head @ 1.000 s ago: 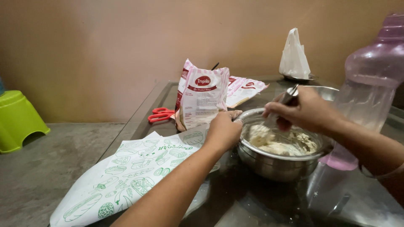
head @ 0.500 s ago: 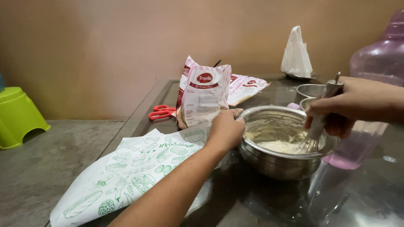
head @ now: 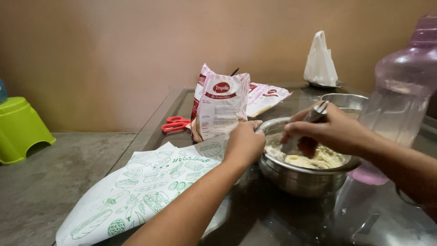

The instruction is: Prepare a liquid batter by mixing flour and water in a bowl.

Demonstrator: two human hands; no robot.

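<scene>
A steel mixing bowl (head: pixel 296 178) stands on the dark glass table and holds pale batter (head: pixel 314 158). My left hand (head: pixel 245 142) grips the bowl's left rim. Over the middle of the bowl, my right hand (head: pixel 332 130) is closed around the metal handle of a whisk (head: pixel 317 110); its wires are hidden behind the hand, down in the batter.
A pink-and-white bag (head: pixel 221 107) stands upright left of the bowl, with a second bag (head: pixel 268 96) lying behind it. Red scissors (head: pixel 175 124) lie beside them. White paper with green prints (head: pixel 145 187) covers the near left. A large purple-tinted bottle (head: pixel 403 93) stands right, a second steel bowl (head: pixel 346 100) and white bag (head: pixel 320 61) behind.
My right hand swung with the whisk from the bowl's middle to its right side and back to the middle. My left hand has stayed on the rim.
</scene>
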